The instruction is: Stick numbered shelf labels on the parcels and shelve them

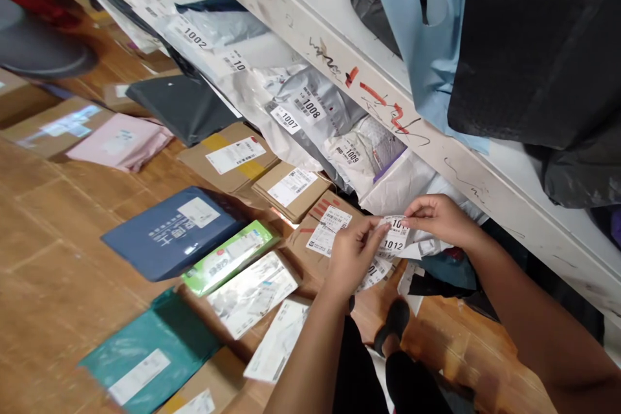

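A strip of printed number labels [392,246] is stretched between my two hands; one label reads 1012, and the one above it is partly covered by fingers. My left hand [353,249] pinches the strip's left side, and more of the strip hangs below it. At the upper right corner, my right hand [434,218] pinches the label between thumb and fingertips. Behind the strip lies a cardboard box [310,247] with a white shipping label. Just above my hands, a white parcel [398,186] rests on the lower shelf.
Numbered parcels, such as a grey bag marked 1008 [315,107], line the lower shelf. A white shelf edge [369,94] with marker scribbles runs diagonally above. On the wooden floor [43,226] lie a blue package [169,229], a teal bag [150,349] and several boxes.
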Tool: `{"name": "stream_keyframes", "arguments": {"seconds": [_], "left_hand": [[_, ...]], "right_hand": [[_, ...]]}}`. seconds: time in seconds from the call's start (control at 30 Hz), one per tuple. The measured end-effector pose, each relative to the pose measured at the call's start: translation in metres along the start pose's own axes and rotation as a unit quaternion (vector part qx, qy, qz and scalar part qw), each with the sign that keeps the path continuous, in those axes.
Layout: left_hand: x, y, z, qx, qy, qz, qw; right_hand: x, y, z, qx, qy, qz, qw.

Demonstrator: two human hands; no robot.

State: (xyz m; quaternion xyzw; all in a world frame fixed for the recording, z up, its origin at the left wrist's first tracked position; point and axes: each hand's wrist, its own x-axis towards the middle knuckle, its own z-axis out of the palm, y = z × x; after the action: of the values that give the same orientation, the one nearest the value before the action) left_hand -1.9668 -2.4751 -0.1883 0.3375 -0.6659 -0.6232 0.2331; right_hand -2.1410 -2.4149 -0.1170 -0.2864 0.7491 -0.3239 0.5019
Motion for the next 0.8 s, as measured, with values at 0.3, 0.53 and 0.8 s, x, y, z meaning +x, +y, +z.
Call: {"name": "stream_keyframes", "arguments": {"seconds": [0.3,0.53,0.8], "left_hand": [[0.020,-0.005,-0.003,0.215,0.096,-0.108,0.966],[0.023,0.014,-0.007,0.322,0.069,-0.169,0.929],[0.012,-0.003,-0.015,0.217,0.023,-0.125,0.968]], "right_hand": [[0.031,-0.028,0.020,-0.314,0.077,0.000,0.946],[0.046,-0.045,0.030,-0.449,0.093,0.016,0.888],[0.034,-0.041,0.037,-0.542,0.161,-0.010,0.825]]}}
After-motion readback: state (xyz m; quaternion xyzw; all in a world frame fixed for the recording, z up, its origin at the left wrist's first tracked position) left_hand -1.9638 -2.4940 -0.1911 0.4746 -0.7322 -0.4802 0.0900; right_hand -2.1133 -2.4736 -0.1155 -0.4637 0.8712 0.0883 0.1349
